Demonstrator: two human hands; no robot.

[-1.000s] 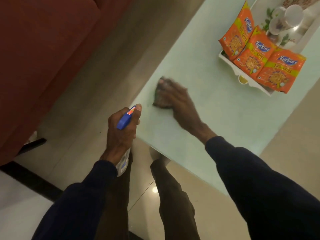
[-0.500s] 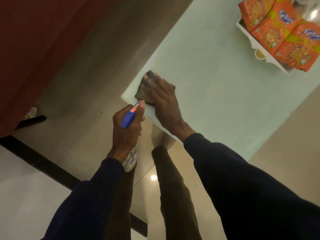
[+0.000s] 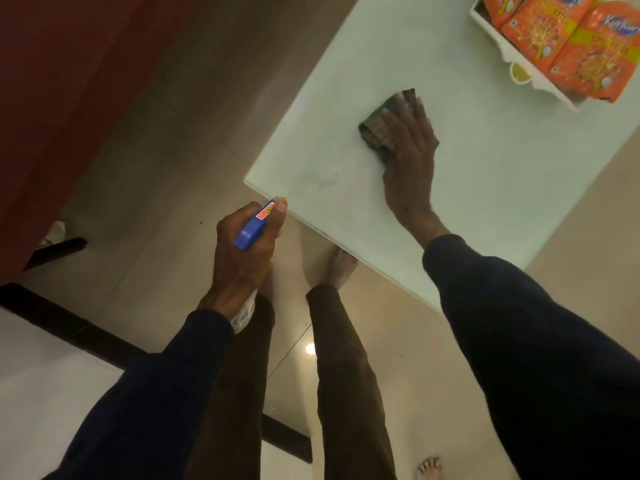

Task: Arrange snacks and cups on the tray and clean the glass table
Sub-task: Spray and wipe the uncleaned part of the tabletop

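- Head view: the person is leaning over the pale glass counter (image 3: 485, 209). The right hand (image 3: 410, 154) is lying flat on a dark folded cloth (image 3: 379, 128). Its fingers are straight and spread, so this grip is open and is holding the cloth down by pressure alone.
- The left hand (image 3: 242, 252) is hovering just off the near corner of the counter. Its grip is wrapped fully round a spray bottle (image 3: 254, 227), with the thumb up by the blue nozzle head and the bottle's body pointing down towards the floor (image 3: 145, 202).
- The tray (image 3: 502, 46) is sitting at the far right of the view, cut off by the frame. Orange snack packets (image 3: 571, 53) are leaning out over its near rim. No cups are showing from here.
- The cloth is lying on the glass between the near corner and the tray, and it is nearer the tray.
- What I'd be worrying about: a long wipe towards the tray could catch the overhanging packets and drag one onto the wet glass.
- With only flat fingers on it, the cloth could bunch up or slip out on a quick stroke.
- An accidental squeeze of the trigger could be wetting the tiles by the person's bare foot (image 3: 341, 268) and making them slippery.
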